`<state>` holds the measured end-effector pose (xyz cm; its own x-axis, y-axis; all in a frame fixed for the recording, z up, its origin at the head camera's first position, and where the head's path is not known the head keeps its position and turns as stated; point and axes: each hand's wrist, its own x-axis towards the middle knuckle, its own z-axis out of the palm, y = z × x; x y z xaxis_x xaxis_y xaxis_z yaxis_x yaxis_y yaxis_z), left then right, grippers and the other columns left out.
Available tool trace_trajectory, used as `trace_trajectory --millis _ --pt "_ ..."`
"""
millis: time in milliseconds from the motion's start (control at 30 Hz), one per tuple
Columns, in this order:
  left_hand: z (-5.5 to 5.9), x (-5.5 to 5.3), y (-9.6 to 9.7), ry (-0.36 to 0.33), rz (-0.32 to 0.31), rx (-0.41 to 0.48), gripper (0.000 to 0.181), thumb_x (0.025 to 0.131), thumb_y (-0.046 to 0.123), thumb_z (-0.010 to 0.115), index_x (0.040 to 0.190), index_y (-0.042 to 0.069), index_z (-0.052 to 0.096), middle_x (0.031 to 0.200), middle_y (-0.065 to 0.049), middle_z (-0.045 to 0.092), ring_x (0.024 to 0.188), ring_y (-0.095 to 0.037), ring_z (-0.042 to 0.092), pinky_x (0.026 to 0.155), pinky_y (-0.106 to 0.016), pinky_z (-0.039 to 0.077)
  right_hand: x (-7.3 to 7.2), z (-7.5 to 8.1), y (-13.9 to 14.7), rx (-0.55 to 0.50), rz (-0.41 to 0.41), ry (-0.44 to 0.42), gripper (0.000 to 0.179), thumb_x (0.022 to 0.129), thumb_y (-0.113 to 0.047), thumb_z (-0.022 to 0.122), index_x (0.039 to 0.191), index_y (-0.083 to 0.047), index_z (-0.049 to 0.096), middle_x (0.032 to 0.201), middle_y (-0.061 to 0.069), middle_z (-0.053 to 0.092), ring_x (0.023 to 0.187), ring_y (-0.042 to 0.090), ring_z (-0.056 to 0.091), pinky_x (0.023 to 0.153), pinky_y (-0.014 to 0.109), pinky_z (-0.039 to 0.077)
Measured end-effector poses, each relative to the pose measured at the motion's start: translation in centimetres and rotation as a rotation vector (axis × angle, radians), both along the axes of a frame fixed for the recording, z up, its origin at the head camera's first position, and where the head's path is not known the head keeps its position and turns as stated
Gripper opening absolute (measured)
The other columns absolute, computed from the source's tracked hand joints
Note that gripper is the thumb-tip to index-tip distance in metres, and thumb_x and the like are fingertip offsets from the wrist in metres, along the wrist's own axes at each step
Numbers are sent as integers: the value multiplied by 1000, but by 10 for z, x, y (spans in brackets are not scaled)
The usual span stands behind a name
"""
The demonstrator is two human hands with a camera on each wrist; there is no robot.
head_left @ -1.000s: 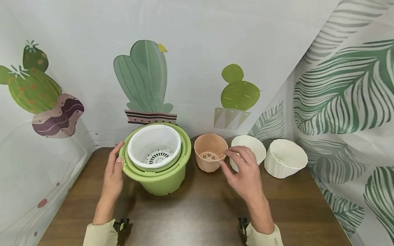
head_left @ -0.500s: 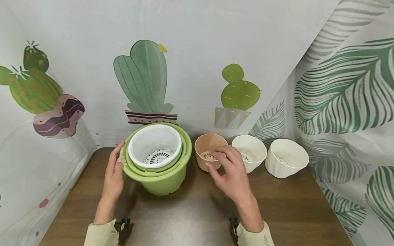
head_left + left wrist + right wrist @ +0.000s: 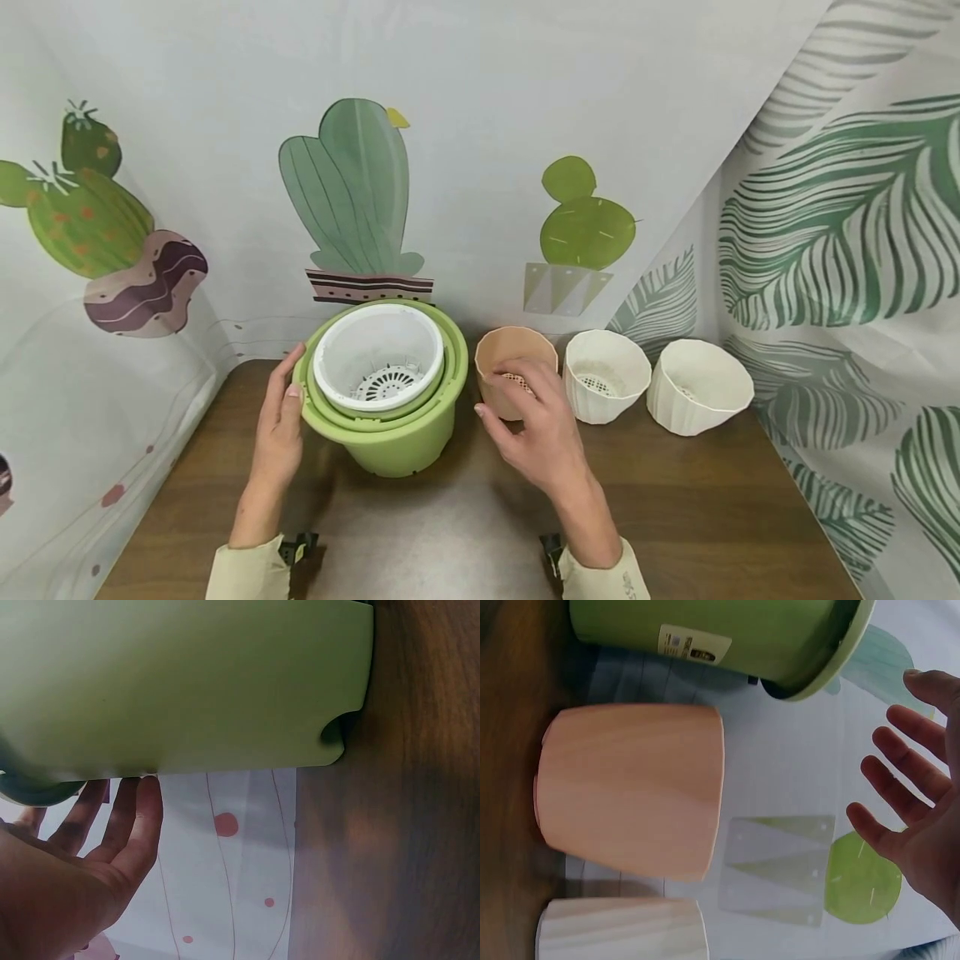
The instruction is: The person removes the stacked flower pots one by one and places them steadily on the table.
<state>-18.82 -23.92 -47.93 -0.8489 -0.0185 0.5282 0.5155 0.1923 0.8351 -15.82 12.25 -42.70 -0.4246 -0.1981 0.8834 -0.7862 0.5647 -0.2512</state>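
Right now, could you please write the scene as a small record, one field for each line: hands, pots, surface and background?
left hand: touching the side of the large green pot
right hand: near the peach pot, apart from it, holding nothing
inside green pot: white pot with slotted bottom
row, going right: peach pot, first cream pot, second cream pot
surface: brown table
background: cloth printed with cacti and leaves

I watch remotely as a brown wood-grain tabletop [image 3: 420,542] bears four pots in a row toward its far edge: a large green pot [image 3: 405,448] at left, a smaller peach pot [image 3: 497,352] near it, an off-white pot [image 3: 606,367] just beside that, and a second off-white pot [image 3: 693,390] at the right end.
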Motion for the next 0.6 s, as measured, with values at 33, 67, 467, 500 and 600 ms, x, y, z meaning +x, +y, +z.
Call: trace_trajectory --millis 33,67,467,500,600 --pt "0 0 0 -1 -1 1 50 115 7 34 164 6 38 168 -15 36 152 -15 36 118 -16 32 0 0 -2 0 5 2 24 95 -22 76 111 -4 77 112 12 70 108 32 65 100 44 48" --pt "0 0 0 -2 0 3 50 115 8 34 164 7 38 168 -15 36 152 -15 36 118 -16 32 -1 0 -3 0 11 6 24 96 -22 75 112 -4 77 112 12 70 107 32 65 100 44 48" --pt "-2 -1 -1 2 -22 11 50 114 7 33 164 4 37 168 -18 34 153 -15 37 119 -17 32 -1 1 -19 14 50 -1 26 91 -18 80 113 -3 77 116 13 69 110 31 65 103 42 49" --pt "-2 -1 -1 2 -21 11 50 114 7 33 164 5 37 168 -18 34 153 -15 36 119 -17 32 -1 1 -21 16 56 0 27 90 -17 81 113 -3 77 116 13 69 110 31 65 103 42 49" --pt "-2 -1 0 -1 -17 13 50 115 7 33 164 5 37 169 -17 34 153 -15 37 119 -17 32 -1 2 -26 26 70 8 33 83 -12 86 113 -2 77 117 13 69 110 30 64 103 43 50"
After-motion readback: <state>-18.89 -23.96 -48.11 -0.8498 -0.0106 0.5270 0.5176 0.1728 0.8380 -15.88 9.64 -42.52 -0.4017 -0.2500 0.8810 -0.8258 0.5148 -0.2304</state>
